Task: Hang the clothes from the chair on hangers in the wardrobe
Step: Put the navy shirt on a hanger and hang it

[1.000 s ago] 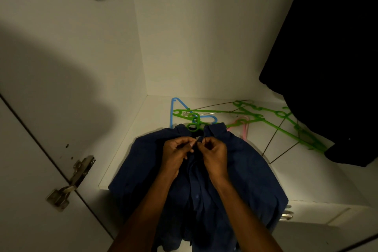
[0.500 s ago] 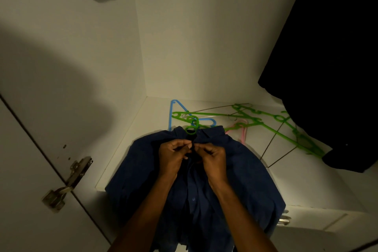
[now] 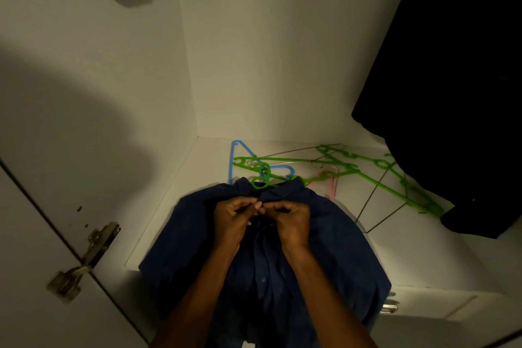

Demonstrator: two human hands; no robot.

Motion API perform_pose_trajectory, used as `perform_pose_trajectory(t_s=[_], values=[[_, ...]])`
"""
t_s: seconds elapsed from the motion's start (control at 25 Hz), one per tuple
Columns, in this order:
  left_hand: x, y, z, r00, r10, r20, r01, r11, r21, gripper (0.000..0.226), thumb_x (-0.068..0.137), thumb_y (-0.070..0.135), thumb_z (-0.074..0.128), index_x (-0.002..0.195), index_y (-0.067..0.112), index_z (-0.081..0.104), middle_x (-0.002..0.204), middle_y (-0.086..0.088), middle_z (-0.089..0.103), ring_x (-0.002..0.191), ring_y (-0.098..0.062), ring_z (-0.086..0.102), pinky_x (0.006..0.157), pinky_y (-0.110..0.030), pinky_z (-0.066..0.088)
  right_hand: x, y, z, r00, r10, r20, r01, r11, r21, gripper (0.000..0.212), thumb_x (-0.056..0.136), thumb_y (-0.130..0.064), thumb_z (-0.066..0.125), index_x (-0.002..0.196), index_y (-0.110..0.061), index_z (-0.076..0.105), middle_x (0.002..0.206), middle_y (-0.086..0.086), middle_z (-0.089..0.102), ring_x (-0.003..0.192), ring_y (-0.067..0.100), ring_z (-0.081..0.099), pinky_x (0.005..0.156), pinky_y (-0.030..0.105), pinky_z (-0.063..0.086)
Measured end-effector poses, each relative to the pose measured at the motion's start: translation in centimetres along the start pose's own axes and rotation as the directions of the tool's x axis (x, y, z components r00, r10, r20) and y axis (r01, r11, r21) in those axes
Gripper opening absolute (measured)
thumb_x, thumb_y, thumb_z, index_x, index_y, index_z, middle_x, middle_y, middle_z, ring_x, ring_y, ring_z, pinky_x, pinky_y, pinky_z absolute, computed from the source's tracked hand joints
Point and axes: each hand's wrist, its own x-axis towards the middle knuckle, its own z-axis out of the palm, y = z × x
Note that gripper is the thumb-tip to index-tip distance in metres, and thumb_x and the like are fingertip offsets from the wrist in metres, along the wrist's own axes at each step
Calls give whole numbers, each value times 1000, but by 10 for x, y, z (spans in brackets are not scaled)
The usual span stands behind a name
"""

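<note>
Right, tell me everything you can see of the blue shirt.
The blue shirt is dark navy cloth with a collar and a buttoned front. It lies front up on the white wardrobe shelf, its lower part hanging over the front edge. A green hanger shows at the collar. The left hand and right hand pinch the placket just below the collar.

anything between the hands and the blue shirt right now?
No. Left hand and right hand both pinch the blue shirt at its collar, just below the green hanger loop. Nothing visible lies between either grip and the fabric.
</note>
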Motion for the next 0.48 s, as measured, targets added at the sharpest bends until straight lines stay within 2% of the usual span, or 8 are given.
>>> perform_pose_trajectory(t_s=[0.16, 0.24, 0.4, 0.48], values=[[1, 4, -3, 999, 17, 41, -17, 1000, -3, 23, 87, 2, 78, 108, 9, 72, 88, -8, 78, 75, -15, 73, 55, -24, 50, 3, -5, 0, 998, 56, -4, -56, 998, -31, 3, 81, 1, 81, 80, 0, 80, 79, 16, 77, 72, 29, 74, 68, 39, 59], [1, 6, -4, 998, 28, 62, -28, 1000, -3, 30, 87, 1, 77, 115, 9, 67, 87, -12, 77, 75, -17, 72, 56, -23, 51, 4, -5, 2, 998, 66, -5, -67, 994, -82, 9, 84, 6, 74, 79, 0, 78, 78, 16, 76, 69, 25, 71, 63, 34, 56], [2, 4, -2, 997, 25, 76, -26, 1000, 16, 27, 88, -1, 75, 111, 8, 65, 85, -13, 76, 73, -18, 70, 56, -26, 51, 5, -7, -1, 995, 91, 31, -87, 990, -111, 15, 85, 12, 64, 80, 2, 74, 80, 16, 75, 72, 19, 69, 66, 27, 55], [3, -1, -1, 999, 33, 40, -35, 997, 64, 24, 86, -1, 77, 105, 10, 68, 83, -10, 76, 72, -19, 71, 60, -31, 55, 4, -10, -4, 991, 115, 66, -107, 988, -110, 15, 87, 10, 65, 81, 1, 74, 75, 11, 73, 66, 14, 66, 59, 22, 51]])
